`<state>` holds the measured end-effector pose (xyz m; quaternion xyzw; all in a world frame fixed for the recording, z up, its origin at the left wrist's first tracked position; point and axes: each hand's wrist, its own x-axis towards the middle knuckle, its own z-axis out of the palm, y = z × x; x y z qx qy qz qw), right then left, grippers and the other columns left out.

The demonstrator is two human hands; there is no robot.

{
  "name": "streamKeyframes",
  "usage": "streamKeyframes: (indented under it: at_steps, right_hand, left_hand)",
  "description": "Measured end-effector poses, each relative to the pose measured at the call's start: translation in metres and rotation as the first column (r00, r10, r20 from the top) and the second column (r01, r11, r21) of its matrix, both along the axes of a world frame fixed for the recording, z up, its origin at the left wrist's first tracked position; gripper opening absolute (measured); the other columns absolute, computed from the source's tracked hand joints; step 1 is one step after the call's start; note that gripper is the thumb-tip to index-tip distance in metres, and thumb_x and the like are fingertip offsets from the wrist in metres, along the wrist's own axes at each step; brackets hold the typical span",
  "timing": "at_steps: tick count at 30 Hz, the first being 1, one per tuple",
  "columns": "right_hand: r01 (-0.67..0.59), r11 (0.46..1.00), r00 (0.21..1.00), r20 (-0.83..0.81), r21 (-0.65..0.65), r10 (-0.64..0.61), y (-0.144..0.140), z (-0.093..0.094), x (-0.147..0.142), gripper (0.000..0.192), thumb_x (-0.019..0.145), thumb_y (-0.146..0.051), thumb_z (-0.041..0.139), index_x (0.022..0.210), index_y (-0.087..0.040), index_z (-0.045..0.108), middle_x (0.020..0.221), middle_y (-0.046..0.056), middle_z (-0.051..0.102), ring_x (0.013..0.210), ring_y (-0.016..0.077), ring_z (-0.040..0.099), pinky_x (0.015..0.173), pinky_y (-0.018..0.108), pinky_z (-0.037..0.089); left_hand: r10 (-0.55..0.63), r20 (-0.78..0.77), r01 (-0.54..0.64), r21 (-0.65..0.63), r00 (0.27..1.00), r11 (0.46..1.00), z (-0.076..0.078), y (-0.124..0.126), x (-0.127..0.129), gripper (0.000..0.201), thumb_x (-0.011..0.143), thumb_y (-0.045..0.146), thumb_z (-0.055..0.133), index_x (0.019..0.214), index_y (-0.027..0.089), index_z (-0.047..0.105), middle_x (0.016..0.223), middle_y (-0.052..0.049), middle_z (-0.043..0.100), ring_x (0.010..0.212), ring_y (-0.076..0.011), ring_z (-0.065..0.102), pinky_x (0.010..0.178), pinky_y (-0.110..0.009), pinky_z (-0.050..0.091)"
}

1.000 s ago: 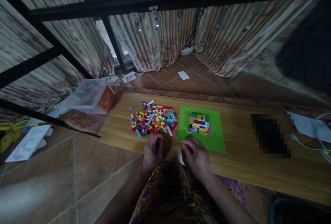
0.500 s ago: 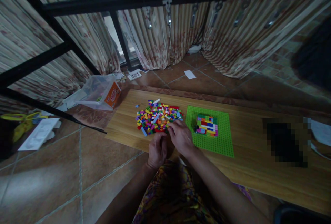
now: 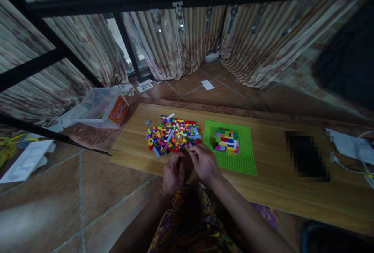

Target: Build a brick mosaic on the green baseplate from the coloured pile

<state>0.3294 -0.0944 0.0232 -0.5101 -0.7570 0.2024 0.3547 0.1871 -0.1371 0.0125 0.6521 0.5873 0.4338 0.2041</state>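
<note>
A loose heap of small toy building bricks (image 3: 172,135) in many colours lies in front of my hands. At the heap's near edge, my right hand (image 3: 205,164) is closed in a pinch, thumb and forefinger close together; anything between them is too small to make out. My left hand (image 3: 173,174) is curled closed just left of it, and whatever its fingers hold, if anything, is hidden. To the right of my right hand lies a green studded baseplate (image 3: 247,155). On it sits a low block built of multicoloured bricks (image 3: 227,142).
All this rests on a long wooden board (image 3: 271,190). Beyond its left end, a clear plastic box (image 3: 99,107) with an orange label lies on the floor. A blurred-out dark object (image 3: 306,155) is on the board's right part. A black metal bar (image 3: 73,140) reaches in from the left.
My view has turned slightly right, so everything sits further left. My right hand has drawn back a little from the heap's edge, its fingertips pinching. My left hand remains curled beside it.
</note>
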Motion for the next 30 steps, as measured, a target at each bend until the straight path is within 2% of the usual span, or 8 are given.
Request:
streamKeyframes:
  at_steps: [7,14,24,30]
  right_hand:
    - [0.168,0.985,0.980,-0.103,-0.049,-0.172,-0.038,0.008,0.060,0.016,0.095,-0.029,0.051,0.093,-0.024,0.067,0.090,0.004,0.071,0.084,0.0195,0.065,0.077,0.033,0.050]
    - [0.370,0.928,0.921,-0.150,0.042,-0.361,-0.027,0.007,0.107,0.018,0.092,-0.036,0.055,0.091,-0.024,0.069,0.096,0.006,0.068,0.092,0.0220,0.063,0.083,0.039,0.050]
    - [0.461,0.887,0.880,-0.151,0.044,-0.450,-0.029,-0.004,0.116,0.019,0.089,-0.039,0.059,0.089,-0.025,0.072,0.103,0.005,0.064,0.100,0.0223,0.057,0.091,0.042,0.044]
    - [0.456,0.888,0.877,-0.198,0.062,-0.437,-0.013,-0.006,0.109,0.019,0.087,-0.040,0.062,0.084,-0.026,0.074,0.114,0.006,0.060,0.110,0.0236,0.052,0.094,0.044,0.042]
  left_hand:
    - [-0.026,-0.042,0.027,0.030,0.999,0.999,-0.002,0.002,0.001,0.015,0.090,0.017,0.045,0.096,0.020,0.059,0.083,-0.003,0.065,0.077,-0.0148,0.065,0.073,-0.025,0.052]
    - [-0.048,-0.107,0.057,0.082,0.993,0.995,-0.007,0.005,0.000,0.014,0.090,0.017,0.047,0.096,0.020,0.059,0.081,-0.002,0.066,0.075,-0.0140,0.065,0.070,-0.024,0.052]
    - [-0.064,-0.168,0.086,0.129,0.984,0.988,-0.010,0.007,0.000,0.015,0.091,0.016,0.047,0.099,0.019,0.059,0.085,-0.003,0.067,0.077,-0.0145,0.066,0.071,-0.024,0.053]
    - [-0.067,-0.187,0.091,0.118,0.980,0.989,-0.011,0.007,0.000,0.015,0.090,0.015,0.047,0.099,0.020,0.058,0.085,-0.003,0.067,0.077,-0.0146,0.066,0.071,-0.024,0.053]
